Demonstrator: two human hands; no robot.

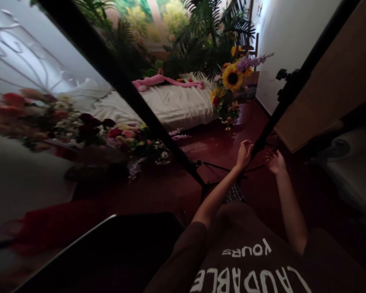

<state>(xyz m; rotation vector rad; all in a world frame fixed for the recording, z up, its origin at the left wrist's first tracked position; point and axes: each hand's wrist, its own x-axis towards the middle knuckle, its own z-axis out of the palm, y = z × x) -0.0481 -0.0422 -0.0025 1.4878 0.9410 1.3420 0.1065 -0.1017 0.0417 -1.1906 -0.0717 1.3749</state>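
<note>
Both hands are loosely open: the left hand has its fingers curved close beside the right-hand black pole, though whether they touch it I cannot tell, and the right hand is spread just across from it, apart from the pole and from the other hand. Dark red floor lies beneath, with a bed under a rumpled white sheet beyond. The pole slants from the upper right down between the hands, and a second black pole leans in from the upper left. Thin stand legs spread low in front of the person. For a pole this long, I'd judge the surest hold to be palms facing from either side, fingers wrapped fully round, one hand higher than the other, with feet clear of those legs. The knobs sit well above both hands; any slackening there would call for one hand firm on the pole first. As for writing, the brown shirt carries pale capitals, "LAUDABLE" and the smaller "YOURS", upside down from here; I can make out no brand or label on the poles
</note>
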